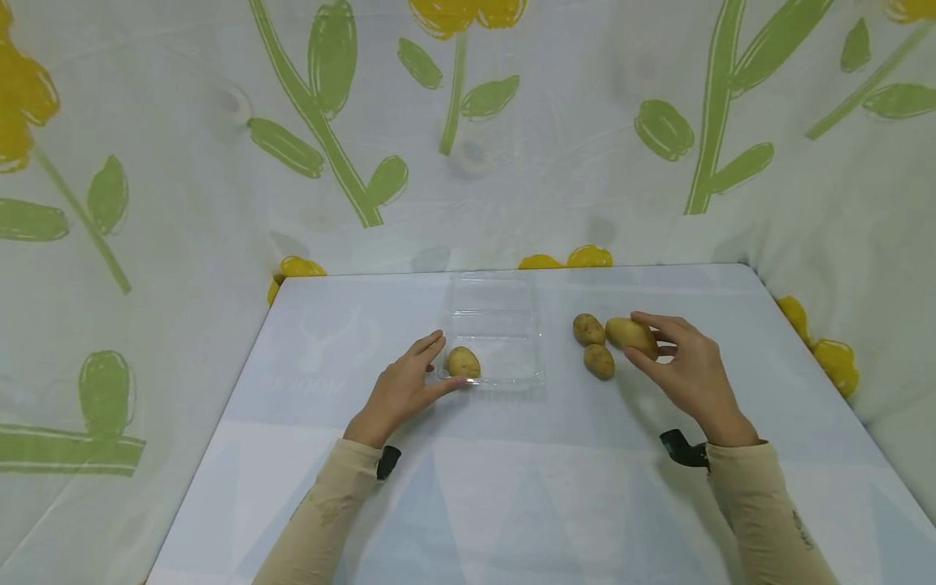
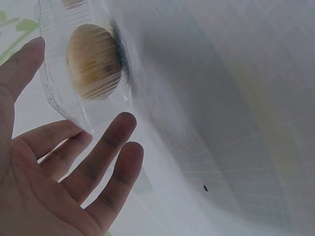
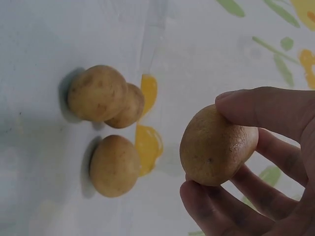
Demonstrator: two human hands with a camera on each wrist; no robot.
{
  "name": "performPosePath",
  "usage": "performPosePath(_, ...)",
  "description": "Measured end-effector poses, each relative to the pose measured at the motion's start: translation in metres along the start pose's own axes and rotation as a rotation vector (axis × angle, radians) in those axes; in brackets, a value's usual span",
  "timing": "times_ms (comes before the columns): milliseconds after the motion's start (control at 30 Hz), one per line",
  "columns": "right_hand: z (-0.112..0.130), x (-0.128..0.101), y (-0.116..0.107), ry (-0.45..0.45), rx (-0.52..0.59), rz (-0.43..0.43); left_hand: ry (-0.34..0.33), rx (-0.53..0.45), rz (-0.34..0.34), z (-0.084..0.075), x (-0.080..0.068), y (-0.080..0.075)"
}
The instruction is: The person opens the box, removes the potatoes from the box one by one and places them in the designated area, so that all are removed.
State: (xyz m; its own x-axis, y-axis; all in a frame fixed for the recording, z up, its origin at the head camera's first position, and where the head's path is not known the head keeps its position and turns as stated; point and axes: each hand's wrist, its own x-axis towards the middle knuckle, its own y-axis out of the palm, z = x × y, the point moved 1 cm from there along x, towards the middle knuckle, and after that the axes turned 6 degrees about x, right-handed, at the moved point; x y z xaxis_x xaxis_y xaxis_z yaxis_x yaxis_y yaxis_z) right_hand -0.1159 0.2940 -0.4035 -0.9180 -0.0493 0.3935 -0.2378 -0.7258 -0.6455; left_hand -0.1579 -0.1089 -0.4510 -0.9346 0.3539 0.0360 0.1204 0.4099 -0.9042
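Note:
My right hand (image 1: pixel 691 370) holds a potato (image 3: pixel 214 147) between thumb and fingertips, over the right part of the table. Beside it lie loose potatoes; one (image 1: pixel 600 361) sits nearest the front and another (image 1: pixel 588 329) just behind. Three loose ones show in the right wrist view, including a potato (image 3: pixel 114 166) standing apart from an overlapping pair. My left hand (image 1: pixel 402 386) grips the near left corner of a clear plastic clamshell container (image 1: pixel 512 357), thumb on the front rim and fingers along the side. Inside that corner rests one potato (image 1: pixel 464 363).
The container's lid (image 1: pixel 493 292) lies folded back towards the rear edge of the white table (image 1: pixel 468 504). Behind and beside the table hangs a pale cloth (image 1: pixel 556 162) printed with yellow flowers and green leaves.

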Motion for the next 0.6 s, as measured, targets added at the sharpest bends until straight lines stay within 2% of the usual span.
performPosePath(300, -0.01, -0.006, -0.002, 0.081, -0.03, 0.013, -0.004, -0.008, 0.008, 0.002, 0.0, 0.0)
performPosePath(600, -0.026, -0.01, 0.005, 0.096, -0.045, 0.067, 0.002, -0.008, 0.009, 0.001, 0.0, -0.001)
